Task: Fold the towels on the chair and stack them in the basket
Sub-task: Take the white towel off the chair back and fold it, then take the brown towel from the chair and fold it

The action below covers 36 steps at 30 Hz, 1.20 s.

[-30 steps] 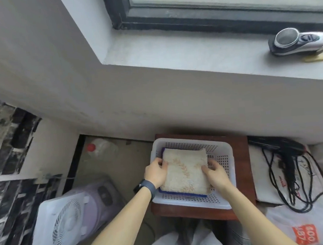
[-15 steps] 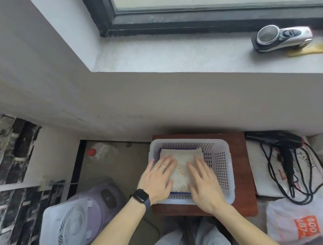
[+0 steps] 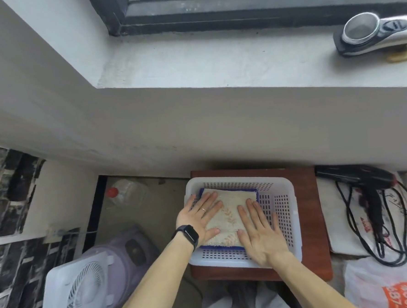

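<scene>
A white perforated plastic basket (image 3: 285, 210) stands on a reddish-brown wooden chair seat (image 3: 309, 218). Inside it lies a folded cream towel (image 3: 230, 214) with a leaf pattern, on top of a blue towel (image 3: 203, 192) whose edges peek out around it. My left hand (image 3: 199, 218), with a ring and a black wristwatch, lies flat on the left side of the cream towel. My right hand (image 3: 259, 231) lies flat on its right side, fingers spread. Neither hand grips anything.
A grey wall and window sill rise just behind the chair, with an electric shaver (image 3: 376, 32) on the sill. A white box fan (image 3: 84, 289) and a plastic bottle (image 3: 126, 194) sit on the floor at left. A black hair dryer (image 3: 366, 184) with cord and bags lies right.
My hands went from holding the cream towel by its sides to lying flat on top of it in the basket. The view has shifted slightly.
</scene>
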Available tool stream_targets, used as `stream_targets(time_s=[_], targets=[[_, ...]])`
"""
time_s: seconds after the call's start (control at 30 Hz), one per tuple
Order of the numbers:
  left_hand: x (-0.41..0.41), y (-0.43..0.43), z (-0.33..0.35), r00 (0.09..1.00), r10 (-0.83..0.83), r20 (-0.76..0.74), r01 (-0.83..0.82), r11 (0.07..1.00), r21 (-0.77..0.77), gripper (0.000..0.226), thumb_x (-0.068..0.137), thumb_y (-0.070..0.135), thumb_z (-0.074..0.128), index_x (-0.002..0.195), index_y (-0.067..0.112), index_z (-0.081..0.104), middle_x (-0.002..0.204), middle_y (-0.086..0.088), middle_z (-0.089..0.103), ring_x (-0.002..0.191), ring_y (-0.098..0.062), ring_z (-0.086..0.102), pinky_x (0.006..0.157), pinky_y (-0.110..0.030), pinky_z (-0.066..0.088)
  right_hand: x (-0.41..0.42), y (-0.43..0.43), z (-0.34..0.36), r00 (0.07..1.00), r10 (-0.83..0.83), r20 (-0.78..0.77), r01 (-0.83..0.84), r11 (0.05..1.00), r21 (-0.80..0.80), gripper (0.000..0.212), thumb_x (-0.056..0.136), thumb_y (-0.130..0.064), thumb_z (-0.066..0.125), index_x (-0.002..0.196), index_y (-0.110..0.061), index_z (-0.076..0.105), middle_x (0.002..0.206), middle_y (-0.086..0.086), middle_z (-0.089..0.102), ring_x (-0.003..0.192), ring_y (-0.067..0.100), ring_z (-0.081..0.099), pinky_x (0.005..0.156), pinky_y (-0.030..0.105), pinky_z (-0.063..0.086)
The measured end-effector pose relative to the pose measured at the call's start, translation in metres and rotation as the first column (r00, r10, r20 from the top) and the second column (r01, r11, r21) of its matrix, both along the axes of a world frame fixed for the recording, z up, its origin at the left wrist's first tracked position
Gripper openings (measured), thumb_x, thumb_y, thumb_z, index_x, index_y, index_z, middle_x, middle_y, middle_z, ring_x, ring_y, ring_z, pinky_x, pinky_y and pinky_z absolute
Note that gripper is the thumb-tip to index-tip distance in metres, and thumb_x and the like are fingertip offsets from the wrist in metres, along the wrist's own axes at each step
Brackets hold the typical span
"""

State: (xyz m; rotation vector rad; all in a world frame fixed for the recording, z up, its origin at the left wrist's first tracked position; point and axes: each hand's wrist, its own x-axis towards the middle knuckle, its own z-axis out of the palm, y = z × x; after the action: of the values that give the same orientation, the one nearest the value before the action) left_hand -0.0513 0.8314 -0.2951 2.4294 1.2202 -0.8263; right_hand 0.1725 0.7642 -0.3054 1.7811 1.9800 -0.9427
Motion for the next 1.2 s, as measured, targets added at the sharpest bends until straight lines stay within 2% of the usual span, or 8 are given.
stream_targets(time_s=[0.2, 0.3, 0.43, 0.53, 0.77, 0.93, 1.07, 1.2], targets=[[0.009, 0.004, 0.015, 0.995, 0.008, -0.099, -0.010, 1.000, -0.017, 0.074, 0.099, 0.063, 0.017, 0.150, 0.029, -0.023, 0.154, 0.004, -0.034, 0.147, -0.015, -0.025, 0.111, -0.048, -0.025, -0.001, 0.017, 0.009, 0.998, 0.054, 0.010, -0.053, 0.993, -0.108, 0.066, 0.098, -0.058, 0.005, 0.146, -0.037, -0.034, 0.154, -0.010, -0.043, 0.144, 0.013, -0.036, 0.118, 0.052, -0.019], [0.015, 0.001, 0.038, 0.997, 0.045, -0.066, -0.046, 0.999, -0.005, 0.074, 0.099, 0.056, 0.030, 0.156, 0.026, -0.006, 0.164, -0.001, -0.013, 0.151, -0.021, -0.009, 0.119, -0.056, -0.010, 0.003, 0.027, 0.033, 0.990, 0.137, 0.043, -0.129, 0.978, -0.165, 0.071, 0.099, -0.059, 0.015, 0.153, -0.034, -0.023, 0.159, -0.006, -0.034, 0.148, 0.017, -0.029, 0.118, 0.057, -0.015], [0.024, -0.008, 0.091, 0.975, 0.220, -0.010, -0.219, 0.975, 0.035, 0.047, 0.097, 0.036, 0.041, 0.140, 0.018, 0.046, 0.146, -0.011, 0.044, 0.134, -0.030, 0.038, 0.112, -0.049, 0.025, 0.005, 0.045, 0.090, 0.982, 0.178, 0.056, -0.174, 0.982, -0.080, 0.059, 0.099, -0.051, 0.033, 0.153, -0.028, 0.029, 0.166, 0.006, 0.013, 0.152, 0.034, -0.001, 0.121, 0.058, 0.005], [0.010, -0.030, 0.131, 0.886, 0.458, 0.068, -0.462, 0.885, 0.058, 0.040, 0.098, 0.039, 0.036, 0.129, 0.023, 0.055, 0.122, -0.008, 0.062, 0.111, -0.030, 0.057, 0.094, -0.043, 0.037, -0.005, 0.052, 0.140, 0.971, 0.237, -0.029, -0.233, 0.969, 0.083, 0.049, 0.100, -0.053, 0.035, 0.145, -0.036, 0.044, 0.155, -0.005, 0.041, 0.150, 0.029, 0.015, 0.119, 0.049, 0.022], [-0.092, -0.139, 0.239, 0.335, 0.861, 0.384, -0.942, 0.297, 0.155, 0.040, 0.096, 0.047, 0.039, 0.130, 0.034, 0.057, 0.128, 0.001, 0.061, 0.119, -0.025, 0.056, 0.101, -0.038, 0.041, -0.103, 0.060, 0.264, 0.703, 0.582, -0.410, -0.368, 0.790, 0.490, 0.030, 0.099, -0.034, 0.052, 0.122, -0.025, 0.068, 0.122, -0.010, 0.068, 0.128, 0.018, 0.052, 0.113, 0.024, 0.029], [-0.142, -0.265, 0.322, -0.035, 0.789, 0.614, -0.971, -0.172, 0.165, 0.034, 0.097, 0.037, 0.047, 0.125, 0.026, 0.064, 0.121, 0.002, 0.066, 0.114, -0.021, 0.059, 0.088, -0.029, 0.044, -0.209, 0.005, 0.344, 0.428, 0.776, -0.463, -0.485, 0.630, 0.607, 0.028, 0.098, -0.033, 0.054, 0.122, -0.028, 0.067, 0.113, -0.011, 0.070, 0.116, 0.017, 0.057, 0.101, 0.025, 0.039], [-0.158, -0.375, 0.386, -0.184, 0.702, 0.688, -0.903, -0.398, 0.164, 0.031, 0.099, 0.035, 0.050, 0.126, 0.026, 0.063, 0.122, 0.007, 0.066, 0.104, -0.021, 0.064, 0.071, -0.022, 0.043, -0.285, -0.076, 0.405, 0.178, 0.853, -0.491, -0.559, 0.498, 0.663, 0.029, 0.098, -0.035, 0.054, 0.125, -0.031, 0.065, 0.120, -0.008, 0.067, 0.114, 0.020, 0.057, 0.094, 0.032, 0.044], [-0.165, -0.490, 0.435, -0.240, 0.613, 0.753, -0.752, -0.608, 0.256, 0.028, 0.098, 0.037, 0.052, 0.122, 0.032, 0.064, 0.117, 0.009, 0.069, 0.102, -0.017, 0.065, 0.074, -0.022, 0.045, -0.346, -0.181, 0.456, -0.079, 0.874, -0.479, -0.619, 0.333, 0.711, 0.029, 0.099, -0.042, 0.052, 0.126, -0.036, 0.063, 0.121, -0.007, 0.066, 0.109, 0.020, 0.060, 0.094, 0.036, 0.048]])
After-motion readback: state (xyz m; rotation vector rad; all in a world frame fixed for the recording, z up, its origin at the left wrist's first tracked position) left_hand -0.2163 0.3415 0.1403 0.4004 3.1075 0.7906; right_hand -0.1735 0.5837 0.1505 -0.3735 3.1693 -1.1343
